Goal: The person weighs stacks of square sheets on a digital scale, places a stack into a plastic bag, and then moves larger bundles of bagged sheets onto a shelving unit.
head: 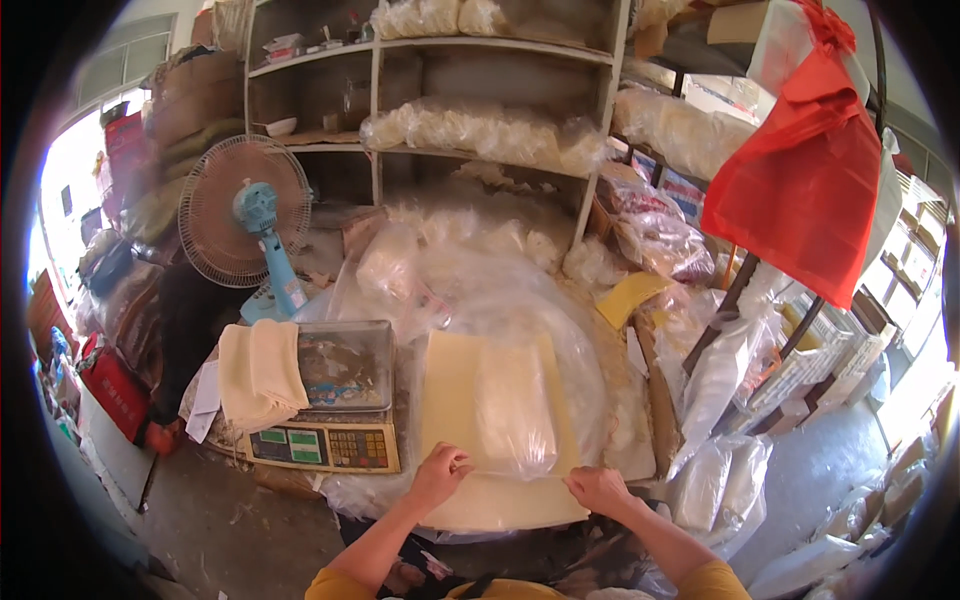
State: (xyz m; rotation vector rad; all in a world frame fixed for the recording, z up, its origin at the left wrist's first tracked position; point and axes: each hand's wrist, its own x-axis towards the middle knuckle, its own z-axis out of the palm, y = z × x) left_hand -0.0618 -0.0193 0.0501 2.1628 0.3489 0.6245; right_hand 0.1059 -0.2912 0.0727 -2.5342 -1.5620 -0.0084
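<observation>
A pale yellow rectangular sheet (450, 375) lies on the plastic-covered worktop in front of me, with a clear plastic bag of pale, folded-looking material (517, 405) on it. My left hand (442, 472) pinches at the bag's near edge on the left. On the right, my right hand (596, 487) is closed on the other end of that edge, and the thin plastic looks drawn between them. The sheet's near part (502, 504) reaches below both hands. Left of the sheet stands a digital scale (345, 367), with a stack of pale folded sheets (259, 371) over its left side.
A blue table fan (259, 210) stands behind the scale. Shelves (495, 46) at the back hold filled clear bags (480, 131). A red plastic bag (802, 180) hangs at the right from a dark pole. More filled bags (716, 487) sit low at the right, beside the worktop.
</observation>
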